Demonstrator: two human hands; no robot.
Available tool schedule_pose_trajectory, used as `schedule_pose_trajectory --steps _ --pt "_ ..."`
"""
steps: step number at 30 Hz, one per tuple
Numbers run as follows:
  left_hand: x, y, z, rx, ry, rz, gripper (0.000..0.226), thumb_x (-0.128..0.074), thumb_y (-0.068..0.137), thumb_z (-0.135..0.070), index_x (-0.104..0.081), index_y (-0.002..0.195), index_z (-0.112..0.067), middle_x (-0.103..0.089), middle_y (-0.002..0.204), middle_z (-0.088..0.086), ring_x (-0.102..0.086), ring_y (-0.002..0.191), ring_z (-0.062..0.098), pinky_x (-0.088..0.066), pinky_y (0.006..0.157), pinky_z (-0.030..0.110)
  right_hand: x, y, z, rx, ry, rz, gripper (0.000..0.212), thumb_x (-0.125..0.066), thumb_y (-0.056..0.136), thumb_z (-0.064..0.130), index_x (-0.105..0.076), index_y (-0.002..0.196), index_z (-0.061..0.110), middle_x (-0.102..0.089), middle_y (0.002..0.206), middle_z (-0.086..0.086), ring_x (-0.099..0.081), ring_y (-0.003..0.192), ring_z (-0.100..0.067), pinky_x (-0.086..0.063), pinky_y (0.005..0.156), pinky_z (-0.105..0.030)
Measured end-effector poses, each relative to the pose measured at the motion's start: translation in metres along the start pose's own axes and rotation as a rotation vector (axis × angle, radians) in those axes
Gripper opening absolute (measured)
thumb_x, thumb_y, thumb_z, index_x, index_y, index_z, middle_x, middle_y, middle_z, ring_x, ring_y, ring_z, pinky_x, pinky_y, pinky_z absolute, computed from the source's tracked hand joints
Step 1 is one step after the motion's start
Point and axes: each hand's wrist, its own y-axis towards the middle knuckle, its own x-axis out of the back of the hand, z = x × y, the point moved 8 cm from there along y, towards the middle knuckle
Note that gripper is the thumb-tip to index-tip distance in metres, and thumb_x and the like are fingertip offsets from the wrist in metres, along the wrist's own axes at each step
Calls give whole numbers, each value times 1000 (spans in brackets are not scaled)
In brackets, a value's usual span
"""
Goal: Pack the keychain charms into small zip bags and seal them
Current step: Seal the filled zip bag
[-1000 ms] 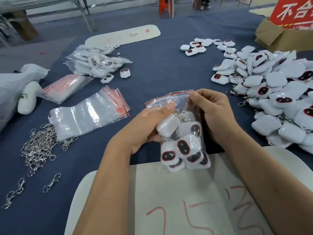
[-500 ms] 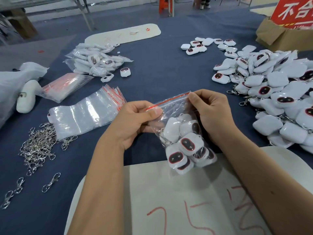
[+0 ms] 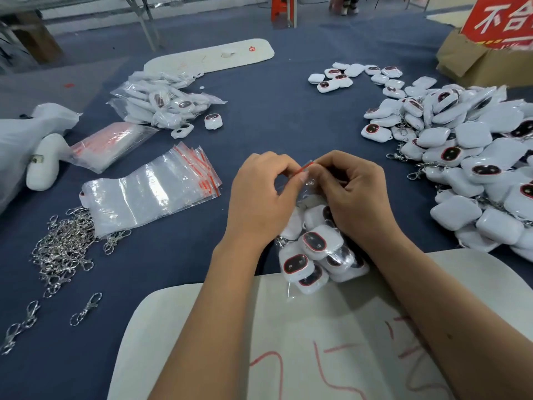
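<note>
Current bag: one small zip bag (image 3: 314, 252) is filled with white charms (image 3: 313, 243) and sits near the table's near edge, its bottom resting on the pale board (image 3: 259, 342) marked in red. The left hand (image 3: 259, 197) and right hand (image 3: 354, 194) meet at the bag's red zip strip (image 3: 306, 168); both pinch it, fingers curled onto the strip. Sealing appears under way; whether the strip is fully closed cannot be told.

Done: a heap of filled bags (image 3: 164, 102) lies toward the far left of the table.

Left: a large pile of loose charms (image 3: 467, 160) covers the right side, so most of the work likely remains. A stack of empty bags (image 3: 150, 192) lies just left of the hands, with a second packet of bags (image 3: 109, 142) beyond it.

Surroundings: loose metal clasps (image 3: 63, 249) along the left edge, a white plastic sack (image 3: 26, 134) at the far left, a cardboard box (image 3: 476, 62) at the far right corner. Nothing lies between the hands and the filled-bag heap.
</note>
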Motion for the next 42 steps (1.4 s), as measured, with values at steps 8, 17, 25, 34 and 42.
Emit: schedule_pose_trajectory --steps 8,17,25,34,42 --pt "7 2 6 60 -95 14 3 -77 89 -17 -75 87 -18 -72 83 -10 -67 84 12 -50 76 22 1 -1 9 126 -73 19 6 -78 93 9 -83 95 11 -74 85 2 -69 80 -15 -52 72 -24" --pt "0 0 6 100 -158 72 12 -71 93 -11 -68 82 -10 -69 80 0 -64 78 20 -51 75 44 2 3 -6 -2 45 30 5 -81 91 15 -81 88 19 -77 83 8 -70 78 -16 -57 74 -31" --pt "0 -1 16 158 -159 85 9 -75 92 -17 -72 83 -16 -72 80 -7 -66 79 14 -51 72 30 -1 3 -10 -62 50 65 9 -74 97 14 -78 89 15 -75 79 10 -64 71 -2 -50 69 -16" --pt "1 0 21 180 -120 71 10 -77 90 -23 -73 81 -22 -71 76 -12 -66 75 11 -52 68 28 2 3 -10 -72 24 28 14 -74 97 16 -75 85 22 -72 73 14 -61 66 1 -47 65 -13" --pt "6 -1 27 189 -128 67 13 -80 87 -15 -74 75 -17 -70 69 -6 -63 67 16 -51 65 29 5 5 -12 -92 39 -2 15 -75 97 16 -75 83 24 -68 67 16 -58 63 -1 -47 64 -15"
